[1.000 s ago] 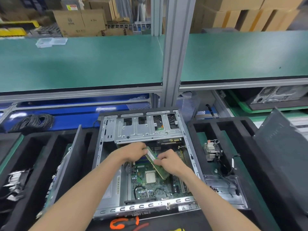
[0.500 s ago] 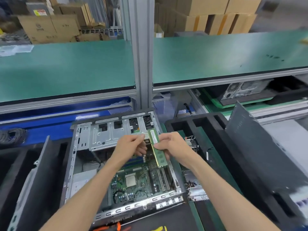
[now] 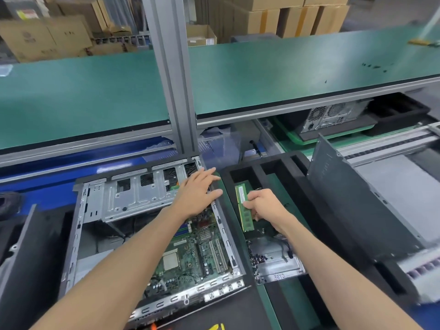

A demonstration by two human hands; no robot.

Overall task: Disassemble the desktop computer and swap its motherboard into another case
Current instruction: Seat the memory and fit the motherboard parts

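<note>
From the head camera, an open computer case (image 3: 95, 225) lies flat with its green motherboard (image 3: 190, 253) still inside. The left hand (image 3: 197, 194) rests on the case's right rim, fingers straight, its grip holding nothing. Just right of the case, over a black foam tray (image 3: 281, 163), the right hand (image 3: 264, 204) has its grip pinched on a green memory stick (image 3: 242, 206).

The open computer case (image 3: 152, 225) gives top access to the motherboard (image 3: 190, 256); its drive cage (image 3: 135, 196) roofs the far end; the left hand (image 3: 197, 191) lies flat over the case's right wall; a leaning side panel (image 3: 357, 198) walls the foam tray (image 3: 281, 167) on the right; an aluminium post (image 3: 171, 75) and green shelf (image 3: 285, 75) close off the far side.
</note>
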